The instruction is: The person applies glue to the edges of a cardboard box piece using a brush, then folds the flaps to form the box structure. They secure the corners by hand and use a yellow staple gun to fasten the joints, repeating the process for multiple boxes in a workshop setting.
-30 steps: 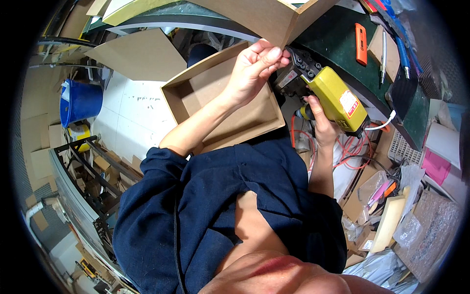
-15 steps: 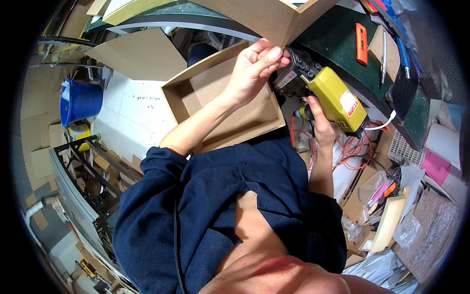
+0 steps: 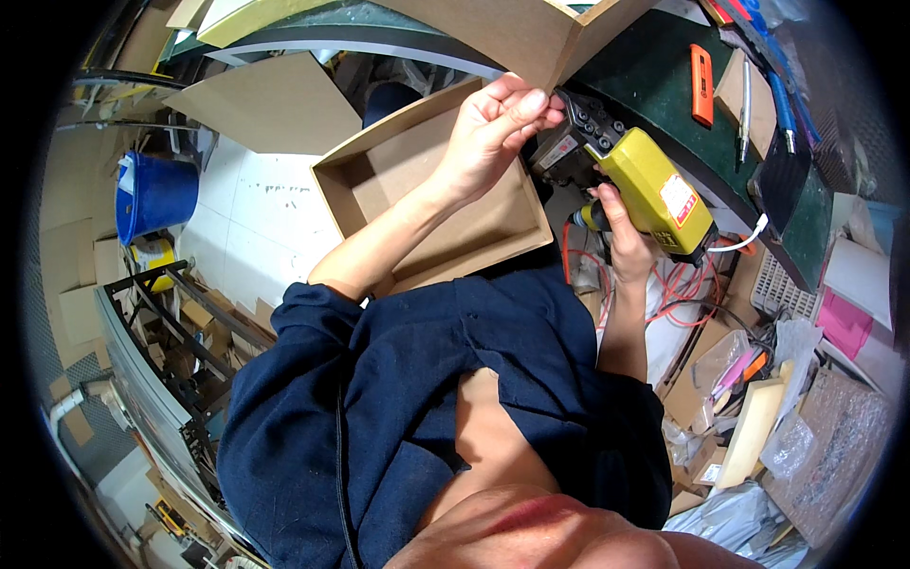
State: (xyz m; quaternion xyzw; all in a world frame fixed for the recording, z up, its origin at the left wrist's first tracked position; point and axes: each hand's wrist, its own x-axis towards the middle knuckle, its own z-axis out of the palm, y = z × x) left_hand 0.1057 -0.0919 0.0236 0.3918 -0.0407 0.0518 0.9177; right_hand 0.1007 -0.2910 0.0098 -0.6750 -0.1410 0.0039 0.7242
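Note:
My left hand is closed, thumb and fingertips pinched at the near lower corner where two brown fibreboard panels meet at an angle. In my right hand is a yellow nail gun, its handle gripped below the yellow body. The dark metal nose of the nail gun lies close to the corner, beside my left fingertips; whether it touches the board I cannot tell. A white cable runs from the tool's rear end. Under my left forearm an open fibreboard box rests near my lap.
On the dark green tabletop lie an orange cutter knife, a pen-like metal tool and a blue-handled tool. Red hose coils below. A loose board and blue bucket are at left. Packaging scraps crowd the right.
The nail gun and my right hand have shifted very slightly to the right. My left hand stays at the panel corner.

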